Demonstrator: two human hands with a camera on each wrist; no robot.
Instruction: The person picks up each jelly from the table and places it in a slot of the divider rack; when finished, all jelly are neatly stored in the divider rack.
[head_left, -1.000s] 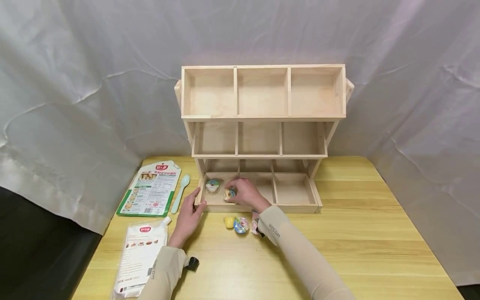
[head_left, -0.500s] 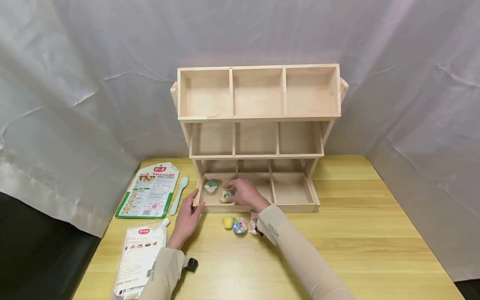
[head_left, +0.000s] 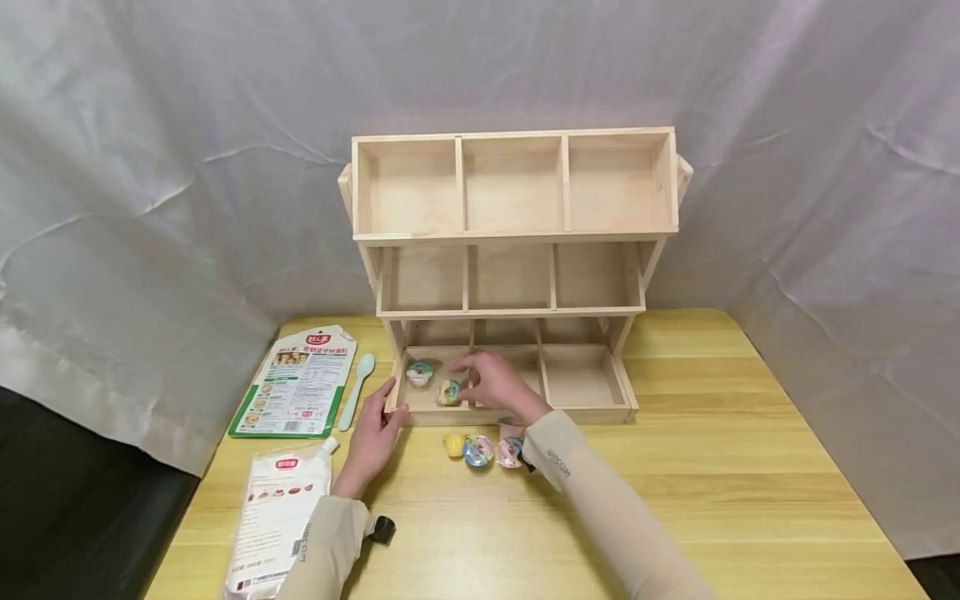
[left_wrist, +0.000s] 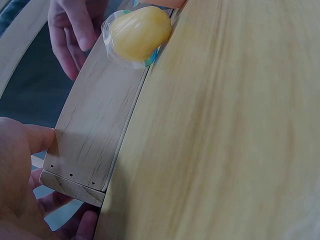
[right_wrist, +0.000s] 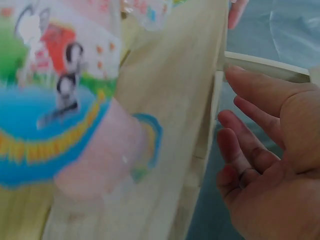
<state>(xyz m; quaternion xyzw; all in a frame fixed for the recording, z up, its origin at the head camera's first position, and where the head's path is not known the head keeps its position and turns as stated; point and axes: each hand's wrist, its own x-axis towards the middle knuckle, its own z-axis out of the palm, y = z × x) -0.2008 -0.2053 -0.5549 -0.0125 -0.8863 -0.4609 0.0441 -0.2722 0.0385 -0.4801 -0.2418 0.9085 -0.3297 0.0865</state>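
Presently, the right hand (head_left: 497, 390) is at the lowest tier of the wooden box (head_left: 510, 315), its fingers apart and bare of any load, as the right wrist view confirms. Just beyond its fingertips, on the side toward the other hand, a small cup (head_left: 448, 392) sits in the left compartment of that tier; whether a fingertip touches it cannot be told. Farther from the fingertips, in the same compartment, lies a second cup (head_left: 420, 373).

The left hand (head_left: 375, 437) is clamped on the left front corner of the same tier, thumb at the front board and fingers around the end.

Below the right hand, on the table (head_left: 712, 500) before the box, stand a yellow cup (head_left: 453, 446), a blue-lidded cup (head_left: 478, 451) and, nearest its wrist, a pink cup (head_left: 510, 452). Outward from the left hand lie a spoon (head_left: 356, 392), a green-and-white packet (head_left: 296, 383) and a white pouch (head_left: 279, 521), the pouch beside the forearm.
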